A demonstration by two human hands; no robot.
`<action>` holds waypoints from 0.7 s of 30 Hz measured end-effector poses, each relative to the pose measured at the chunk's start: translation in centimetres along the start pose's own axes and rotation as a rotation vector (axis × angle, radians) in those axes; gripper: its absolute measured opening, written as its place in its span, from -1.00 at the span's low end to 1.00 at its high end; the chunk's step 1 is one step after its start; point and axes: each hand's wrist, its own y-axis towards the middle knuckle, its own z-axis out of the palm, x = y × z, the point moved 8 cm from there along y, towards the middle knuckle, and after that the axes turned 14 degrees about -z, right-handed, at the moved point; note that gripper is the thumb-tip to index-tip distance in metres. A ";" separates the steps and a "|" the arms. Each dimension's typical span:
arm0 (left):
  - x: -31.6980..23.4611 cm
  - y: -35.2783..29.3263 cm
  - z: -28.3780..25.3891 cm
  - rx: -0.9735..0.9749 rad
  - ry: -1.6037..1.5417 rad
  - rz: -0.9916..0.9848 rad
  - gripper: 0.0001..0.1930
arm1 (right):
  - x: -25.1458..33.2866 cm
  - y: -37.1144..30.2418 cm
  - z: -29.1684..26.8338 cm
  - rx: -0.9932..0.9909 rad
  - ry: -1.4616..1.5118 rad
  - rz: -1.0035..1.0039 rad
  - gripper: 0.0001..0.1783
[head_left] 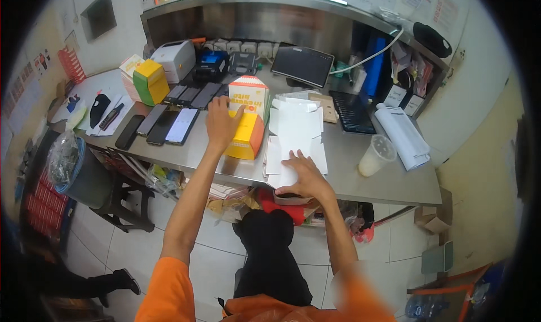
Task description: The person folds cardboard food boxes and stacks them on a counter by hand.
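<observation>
A folded yellow, white and orange carton (247, 133) stands near the middle of the metal table. My left hand (221, 122) grips it at its left side, with the thumb over its face and the fingers along the edge. To its right lies a stack of flat white carton blanks (296, 127), inner side up, with flaps at the edges. My right hand (304, 176) rests on the near end of this stack, fingers spread and lying on the card.
Several phones (181, 124) lie left of the carton. Another yellow carton (151, 82) stands behind them, beside a white printer (173, 61). Toward the right are a tablet (350, 112), a plastic cup (376, 155) and a white roll (401, 136). A bin (84, 172) stands at left.
</observation>
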 end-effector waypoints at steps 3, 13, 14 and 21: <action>-0.8 -3.0 -3.1 -0.189 -0.185 0.255 -0.56 | 0.0 0.0 -0.1 -0.002 -0.021 -0.009 -0.12; 10.7 -23.0 -5.5 -0.131 -0.290 -0.018 -0.56 | 0.9 -2.8 0.1 -0.253 0.072 -0.221 -0.70; 11.6 -25.3 -5.6 -0.146 -0.305 -0.063 -0.56 | 1.1 -3.7 -0.3 -0.263 0.068 -0.231 -0.71; 16.9 -42.8 -1.4 0.185 -0.326 -0.463 -0.61 | -0.9 -3.8 -1.5 -0.190 -0.044 -0.161 -0.29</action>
